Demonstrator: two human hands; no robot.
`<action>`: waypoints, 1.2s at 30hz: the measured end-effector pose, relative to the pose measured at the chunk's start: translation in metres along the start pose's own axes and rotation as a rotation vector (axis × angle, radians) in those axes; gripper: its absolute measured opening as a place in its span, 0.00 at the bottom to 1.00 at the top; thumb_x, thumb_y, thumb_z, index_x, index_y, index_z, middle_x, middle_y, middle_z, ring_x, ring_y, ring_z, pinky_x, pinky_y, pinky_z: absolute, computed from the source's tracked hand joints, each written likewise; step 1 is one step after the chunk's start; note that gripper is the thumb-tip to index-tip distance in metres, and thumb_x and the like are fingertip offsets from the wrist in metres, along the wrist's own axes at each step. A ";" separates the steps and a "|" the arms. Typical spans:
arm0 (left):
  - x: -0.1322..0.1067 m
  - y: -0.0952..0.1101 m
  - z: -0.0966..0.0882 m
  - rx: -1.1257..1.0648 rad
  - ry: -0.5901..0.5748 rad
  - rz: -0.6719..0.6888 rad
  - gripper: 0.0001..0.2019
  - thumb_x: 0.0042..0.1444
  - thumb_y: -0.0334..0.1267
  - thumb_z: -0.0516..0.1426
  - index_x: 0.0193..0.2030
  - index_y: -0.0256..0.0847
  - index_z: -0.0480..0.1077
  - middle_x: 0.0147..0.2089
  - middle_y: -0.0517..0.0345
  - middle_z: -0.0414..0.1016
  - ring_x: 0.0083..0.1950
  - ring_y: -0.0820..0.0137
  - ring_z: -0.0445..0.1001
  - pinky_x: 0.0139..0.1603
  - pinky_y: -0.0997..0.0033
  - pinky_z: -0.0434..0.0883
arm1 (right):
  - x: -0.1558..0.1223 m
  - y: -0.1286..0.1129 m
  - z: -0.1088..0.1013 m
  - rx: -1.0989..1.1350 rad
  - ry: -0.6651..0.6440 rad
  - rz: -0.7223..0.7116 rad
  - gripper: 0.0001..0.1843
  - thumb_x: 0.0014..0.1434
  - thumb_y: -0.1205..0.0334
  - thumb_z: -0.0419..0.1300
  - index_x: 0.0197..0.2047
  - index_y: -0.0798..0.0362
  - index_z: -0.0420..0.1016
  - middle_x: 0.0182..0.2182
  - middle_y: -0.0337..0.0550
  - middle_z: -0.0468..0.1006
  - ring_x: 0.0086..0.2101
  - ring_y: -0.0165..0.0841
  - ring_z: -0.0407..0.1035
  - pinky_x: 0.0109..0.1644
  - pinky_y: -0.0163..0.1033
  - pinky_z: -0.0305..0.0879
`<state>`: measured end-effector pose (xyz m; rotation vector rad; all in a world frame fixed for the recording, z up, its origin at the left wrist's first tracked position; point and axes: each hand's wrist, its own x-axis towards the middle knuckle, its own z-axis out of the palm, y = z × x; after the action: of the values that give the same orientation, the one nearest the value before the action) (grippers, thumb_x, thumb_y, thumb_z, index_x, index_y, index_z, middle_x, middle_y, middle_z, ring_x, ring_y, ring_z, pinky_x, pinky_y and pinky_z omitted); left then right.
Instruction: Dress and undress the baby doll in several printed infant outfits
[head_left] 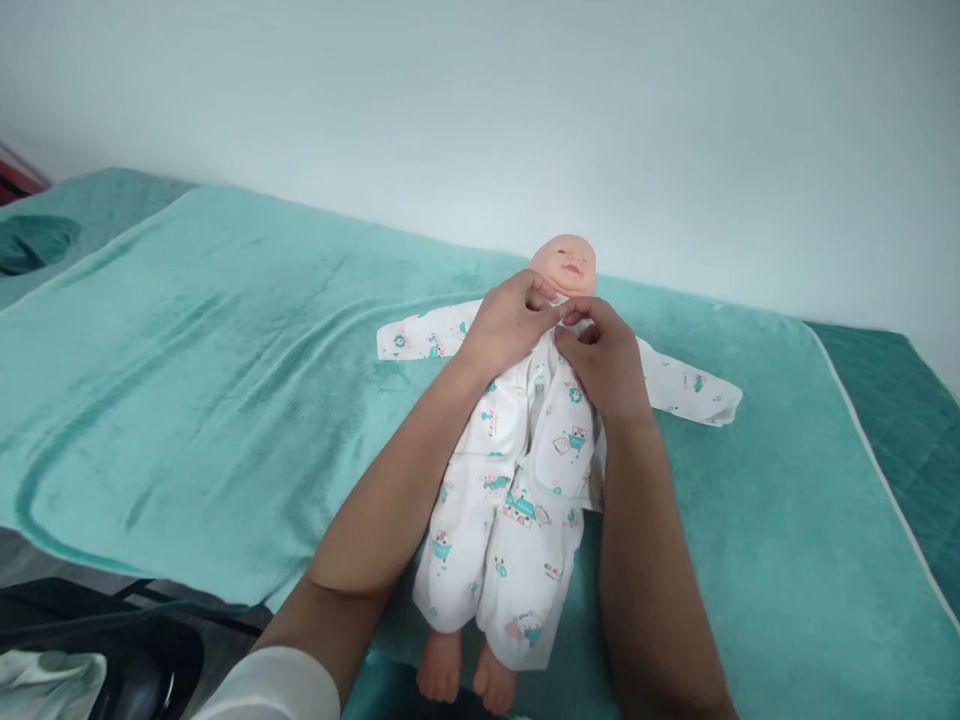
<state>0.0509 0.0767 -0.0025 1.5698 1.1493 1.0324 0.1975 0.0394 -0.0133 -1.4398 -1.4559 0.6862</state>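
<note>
Remote watch, head view. Pale, smooth wall [480,120] fills the top. Below it I see a teal plush blanket [750,560], its nap shiny, long soft creases to the left, light piping along the edge. Darker green quilted cover [900,430] shows past it at right.

Baby doll [517,480] lies face up on the blanket, near its middle, feet toward the wearer. White cloth trousers [525,560], straight tubes, printed in teal and pink. Matching jacket [499,420]: sleeves spread out sideways, rounded front corners, a narrow gap between the fronts below the chest. Head [564,262] round, smooth; bare feet [439,665] stick out of the trouser legs.

Hands meet at the jacket's neckline, just below the chin. Left hand [506,320]: thumb and fingers narrow, pinching the collar. Right hand [606,360]: fingers curled, tips also pinching there. Exactly how the cloth sits between the fingertips, I cannot tell.
</note>
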 end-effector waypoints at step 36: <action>-0.007 -0.014 -0.006 0.292 0.015 0.262 0.17 0.65 0.28 0.52 0.42 0.44 0.83 0.42 0.55 0.72 0.45 0.70 0.74 0.52 0.67 0.72 | -0.002 0.010 0.001 -0.106 0.147 -0.180 0.09 0.63 0.59 0.61 0.32 0.49 0.79 0.33 0.40 0.78 0.34 0.33 0.70 0.41 0.41 0.66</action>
<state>0.0402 0.0733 -0.0152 1.9872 1.1660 1.0815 0.2001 0.0391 -0.0229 -1.3881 -1.5024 0.3881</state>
